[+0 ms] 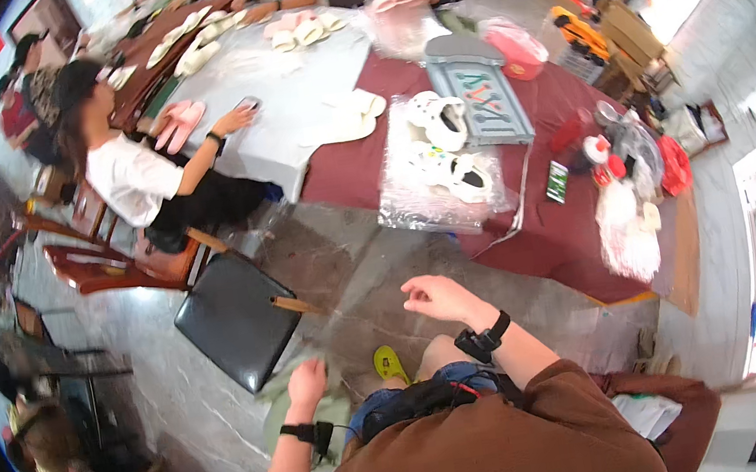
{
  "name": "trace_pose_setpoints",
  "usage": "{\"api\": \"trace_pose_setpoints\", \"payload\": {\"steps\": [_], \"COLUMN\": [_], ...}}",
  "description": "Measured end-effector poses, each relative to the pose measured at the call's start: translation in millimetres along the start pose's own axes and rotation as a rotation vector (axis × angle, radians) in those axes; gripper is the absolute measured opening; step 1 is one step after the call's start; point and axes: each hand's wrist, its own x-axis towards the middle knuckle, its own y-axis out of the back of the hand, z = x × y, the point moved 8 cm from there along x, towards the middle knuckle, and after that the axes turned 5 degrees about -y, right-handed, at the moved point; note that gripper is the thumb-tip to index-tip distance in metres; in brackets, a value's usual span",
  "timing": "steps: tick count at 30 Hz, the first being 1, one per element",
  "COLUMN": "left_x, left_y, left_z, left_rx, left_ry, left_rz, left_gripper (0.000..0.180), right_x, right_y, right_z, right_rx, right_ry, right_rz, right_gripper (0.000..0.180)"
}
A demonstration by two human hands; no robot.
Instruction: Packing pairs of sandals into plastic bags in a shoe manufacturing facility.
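Both hands empty — right hand (434, 297) near table edge (495, 254).

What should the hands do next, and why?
Probably bring the empty right hand forward to the clear plastic bag of white slippers on the dark red table. The left hand hangs low by the black chair seat, holding nothing.

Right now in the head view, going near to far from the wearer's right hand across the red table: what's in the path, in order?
Right hand → stone floor → clear plastic sheet at the edge of the red table → white slippers → grey tray → pink slippers.
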Motion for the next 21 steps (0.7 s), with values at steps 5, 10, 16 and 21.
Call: {"api": "trace_pose_setpoints", "payload": {"steps": [5, 10, 16, 21], "left_x": [-3.2, -45.1, -77.9, -104.3], "left_y": [55.9, 105.3, 122.8, 132.3], "left_z": [132.1, 179.6, 250.5, 278.6], "left_rx": [-0.524, -0.903, -0.949, -0.982], "left_ry": [-0.103, -0.179, -0.468, -0.479], "left_rz": [0.066, 0.091, -0.068, -0.075], "left_gripper": [0.034, 0.037, 0.039, 0.039], "right_x": [59.5, 111.9, 142.8, 167.5], "right_y": [27.4, 45.4, 60.7, 18.6], "right_z": [-10.0, -12.3, -81.0, -98.7], "right_rx": [0.047, -0.135, 0.056, -0.048], "right_ry": [0.114, 0.357, 0.557, 0.623], "right_rz": [-0.105, -0.149, -0.099, -0.335], "right_gripper": [0.075, 0.099, 0.081, 0.086]}}
